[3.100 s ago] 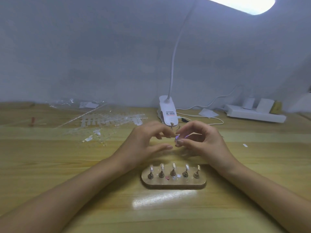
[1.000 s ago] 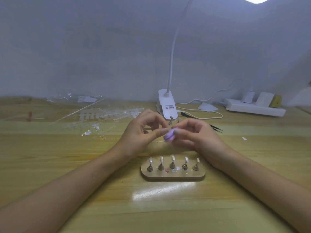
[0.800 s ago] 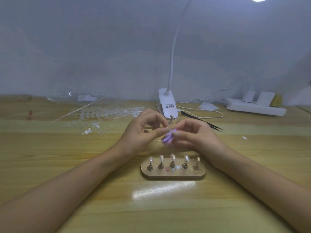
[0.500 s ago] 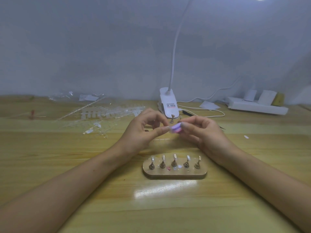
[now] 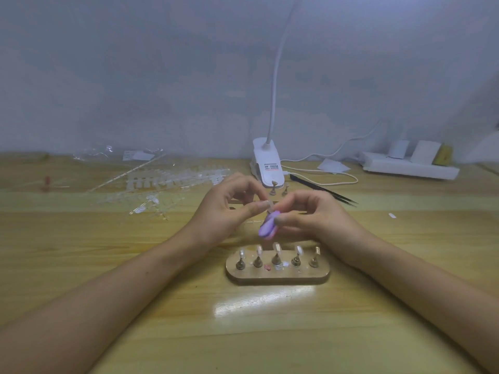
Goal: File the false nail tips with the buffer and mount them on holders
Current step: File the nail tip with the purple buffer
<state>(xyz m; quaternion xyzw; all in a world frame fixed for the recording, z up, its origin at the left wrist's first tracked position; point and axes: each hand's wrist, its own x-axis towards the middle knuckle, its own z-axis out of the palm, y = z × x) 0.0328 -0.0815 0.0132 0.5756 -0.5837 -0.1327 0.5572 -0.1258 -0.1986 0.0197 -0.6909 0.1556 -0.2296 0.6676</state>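
Small purple oval buffer (image 5: 267, 227): pinched in right hand (image 5: 316, 218), just beyond oval wooden holder stand (image 5: 278, 278); clear false nail tip (image 5: 267, 205): pinched in left hand (image 5: 229, 210), against buffer; best worked with short, light strokes

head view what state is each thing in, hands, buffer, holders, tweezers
left hand, pinches a nail tip
right hand, grips the purple buffer, tilted against the tip
wooden stand, flat on the table, five holders upright, each tipped
two loose holders, upright behind the hands
tweezers, lying flat on the table
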